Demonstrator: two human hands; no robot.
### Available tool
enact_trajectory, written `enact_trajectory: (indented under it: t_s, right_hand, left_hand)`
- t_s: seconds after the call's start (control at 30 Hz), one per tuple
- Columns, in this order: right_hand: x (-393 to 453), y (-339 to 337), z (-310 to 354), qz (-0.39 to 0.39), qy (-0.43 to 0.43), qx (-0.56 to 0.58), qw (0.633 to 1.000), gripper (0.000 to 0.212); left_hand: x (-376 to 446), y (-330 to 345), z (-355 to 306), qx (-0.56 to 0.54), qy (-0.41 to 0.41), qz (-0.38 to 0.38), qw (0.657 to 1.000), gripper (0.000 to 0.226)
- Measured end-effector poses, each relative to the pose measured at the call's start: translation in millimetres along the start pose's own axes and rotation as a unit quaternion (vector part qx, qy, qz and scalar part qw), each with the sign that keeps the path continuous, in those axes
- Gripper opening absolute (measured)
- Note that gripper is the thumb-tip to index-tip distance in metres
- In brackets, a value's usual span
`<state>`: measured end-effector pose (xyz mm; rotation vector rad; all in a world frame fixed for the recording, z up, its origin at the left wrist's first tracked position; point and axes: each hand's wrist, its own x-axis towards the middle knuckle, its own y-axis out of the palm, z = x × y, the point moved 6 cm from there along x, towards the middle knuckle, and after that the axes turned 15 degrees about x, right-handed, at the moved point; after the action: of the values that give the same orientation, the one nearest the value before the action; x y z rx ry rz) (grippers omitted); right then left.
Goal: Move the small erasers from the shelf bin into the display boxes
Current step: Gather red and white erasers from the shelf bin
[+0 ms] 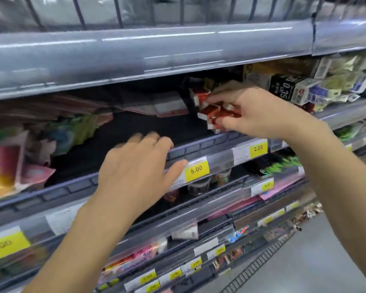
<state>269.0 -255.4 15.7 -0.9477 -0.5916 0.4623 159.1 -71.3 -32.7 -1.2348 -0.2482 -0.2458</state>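
Step in hand looks like the pick-up: right hand (260, 115) reaches into the shelf (199, 144), fingers curled round a cluster of small red-and-white erasers (215, 114) gathered at its fingertips, above the shelf's front lip. Left hand (135, 166) hovers loose and holds nothing, fingers relaxed over the shelf rail near the 5.00 price tag (196, 169) (frame blurred). Next move likely calls for a firm grip, then carrying the handful to a display box; which box I cannot tell.
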Motion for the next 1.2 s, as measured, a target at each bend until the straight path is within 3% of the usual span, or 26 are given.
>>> enact_trajectory:
  t_s: [0.13, 0.27, 0.6, 0.73, 0.8, 0.9, 1.03, 1.2]
  right_hand:
    - [26, 9, -18, 0.130, 0.042, -0.064, 0.988, 0.061]
    - [42, 19, -20, 0.189, 0.041, -0.115, 0.974, 0.066]
    - [46, 17, -14, 0.099, -0.086, -0.112, 0.985, 0.040]
    - [41, 14, -19, 0.021, -0.087, -0.038, 0.995, 0.046]
    - [34, 11, -19, -0.042, -0.082, 0.133, 0.987, 0.042]
    - [22, 18, -7, -0.066, -0.084, 0.340, 0.934, 0.034]
    - [9, 26, 15, -0.098, -0.110, 0.401, 0.904, 0.021]
    - [5, 28, 13, -0.155, -0.083, 0.381, 0.908, 0.027]
  left_hand:
    - [1, 2, -1, 0.031, 0.000, 0.003, 1.000, 0.046]
    - [4, 4, -2, 0.030, -0.005, 0.028, 0.999, 0.045]
    - [19, 6, 1, -0.048, 0.008, 0.134, 0.990, 0.052]
    - [29, 6, 4, -0.162, -0.013, 0.160, 0.974, 0.084]
    - [38, 0, 3, -0.267, -0.059, 0.124, 0.954, 0.086]
    - [53, -4, -5, -0.407, -0.128, 0.067, 0.902, 0.068]
    - [69, -3, -22, -0.575, -0.177, 0.035, 0.798, 0.067]
    - [83, -3, -31, -0.669, -0.179, -0.007, 0.721, 0.031]
